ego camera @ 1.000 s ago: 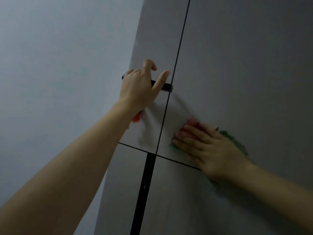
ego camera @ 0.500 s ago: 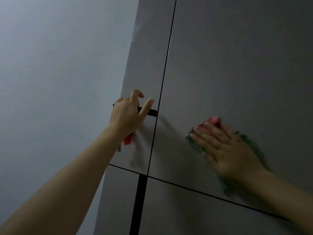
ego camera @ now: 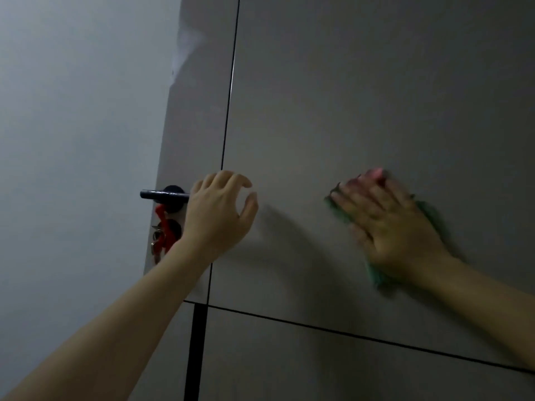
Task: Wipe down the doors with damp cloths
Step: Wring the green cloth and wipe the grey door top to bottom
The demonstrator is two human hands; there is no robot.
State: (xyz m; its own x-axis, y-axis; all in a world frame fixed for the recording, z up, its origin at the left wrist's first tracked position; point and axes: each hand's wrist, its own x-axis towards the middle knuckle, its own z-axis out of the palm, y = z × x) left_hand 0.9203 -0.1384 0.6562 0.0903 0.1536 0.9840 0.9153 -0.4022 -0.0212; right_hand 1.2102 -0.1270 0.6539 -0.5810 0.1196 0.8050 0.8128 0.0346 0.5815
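Our right hand [ego camera: 390, 227] pressed flat fingers on the green damp cloth [ego camera: 431, 215] to scrub the grey panelled door [ego camera: 347, 96], while our left hand [ego camera: 215, 215], loosely curled and empty, steadied it.

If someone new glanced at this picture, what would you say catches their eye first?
Most likely the right hand, flat on a green cloth against the large grey door at mid-right, blurred by motion. Next, the left hand, fingers loosely curled, beside the black lever handle near the door's left edge. Below the handle hangs a red tag with keys, the brightest colour there.
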